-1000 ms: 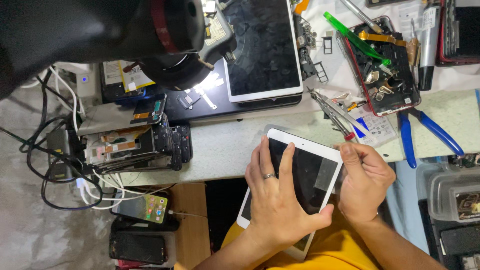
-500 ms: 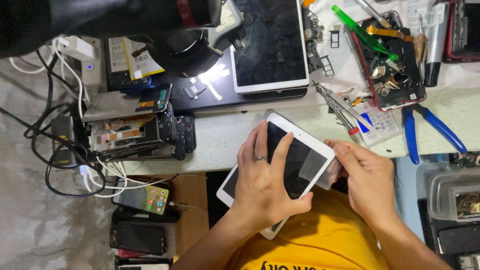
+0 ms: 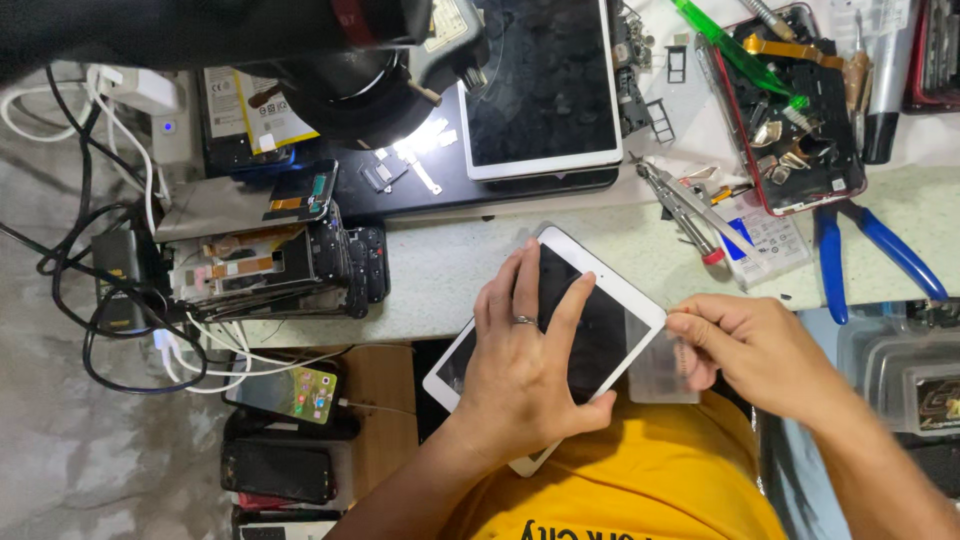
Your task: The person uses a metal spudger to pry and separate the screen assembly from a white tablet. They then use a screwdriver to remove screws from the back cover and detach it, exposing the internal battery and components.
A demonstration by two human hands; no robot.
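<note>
A small white tablet [image 3: 600, 300] with a dark screen rests tilted at the edge of the pale worktop [image 3: 480, 270], partly over my lap. My left hand [image 3: 525, 365], with a ring on one finger, lies spread flat over the screen and holds the tablet down. My right hand [image 3: 755, 350] is at the tablet's right edge, pinching a thin clear plastic card [image 3: 662, 368] that lies against that edge. How far the card goes under the glass is not visible.
A larger white tablet [image 3: 545, 85] lies on a dark mat behind. To the right are tweezers [image 3: 685, 205], blue-handled pliers [image 3: 870, 255] and an opened red phone [image 3: 795, 125] with parts. A stack of phone frames [image 3: 270, 265], cables [image 3: 110, 300] and phones [image 3: 280, 395] sit left.
The tablet has shifted slightly and my right hand has slid along its right edge with the clear card. The view has drifted, so the bench things sit higher in the frame.
</note>
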